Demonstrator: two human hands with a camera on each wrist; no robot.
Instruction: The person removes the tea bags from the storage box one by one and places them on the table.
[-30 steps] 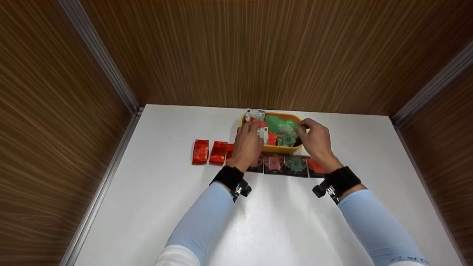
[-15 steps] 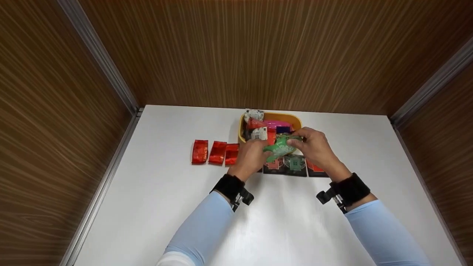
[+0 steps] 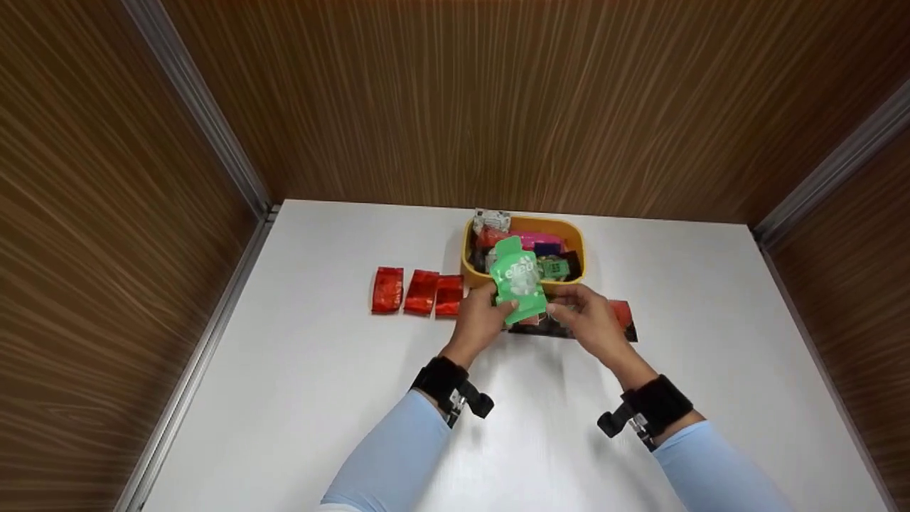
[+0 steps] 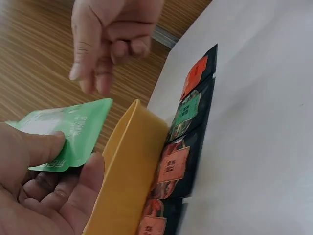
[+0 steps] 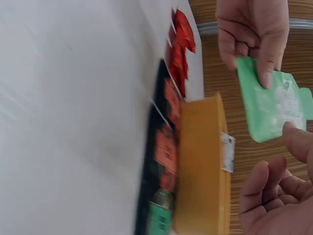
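Observation:
A green, flat packet (image 3: 520,281) with white lettering is held up over the front of a yellow bin (image 3: 581,264). My left hand (image 3: 476,321) pinches its lower left edge, thumb on top in the left wrist view. Beside the packet's lower right corner is my right hand (image 3: 596,320). In the left wrist view, that right hand (image 4: 115,34) stands apart from the packet (image 4: 80,129), fingers loosely bent and nothing in them. From the right wrist view, the right thumb overlaps the packet (image 5: 269,103). Inside the bin lie a pink packet (image 3: 538,239), a white one (image 3: 490,220) and several others.
Several red packets (image 3: 387,290) lie in a row left of the bin. Dark square packets (image 4: 188,110) with coloured labels line the bin's front, partly hidden by the hands in the head view. A wood-grain panel (image 3: 455,107) rises behind the white table (image 3: 320,398).
The green packet has been lifted out of the bin, passed through both hands, and turned lettering-up. Both hands moved towards the body. The pink packet beneath has come into view.

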